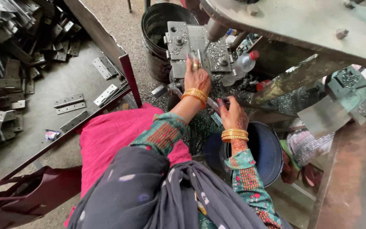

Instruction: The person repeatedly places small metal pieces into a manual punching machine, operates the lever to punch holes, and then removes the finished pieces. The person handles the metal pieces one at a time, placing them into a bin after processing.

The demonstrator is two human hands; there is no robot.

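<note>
Metal workshop, gritty floor: your left hand (197, 77) pinches a hinge plate (199, 57) on the drill-press jig (191, 46); right hand (233, 115) closed on the lever (215, 106); pile of hinges (9, 63) left awaits

Packages and labels around the press

A clear plastic bottle (241, 65) with a red cap lies tilted on the machine bed, just right of the steel die plate; a small crumpled wrapper (51, 135), white with blue and red, lies on the grey floor at left, near the flat hinges; no signs or screens show.
</note>
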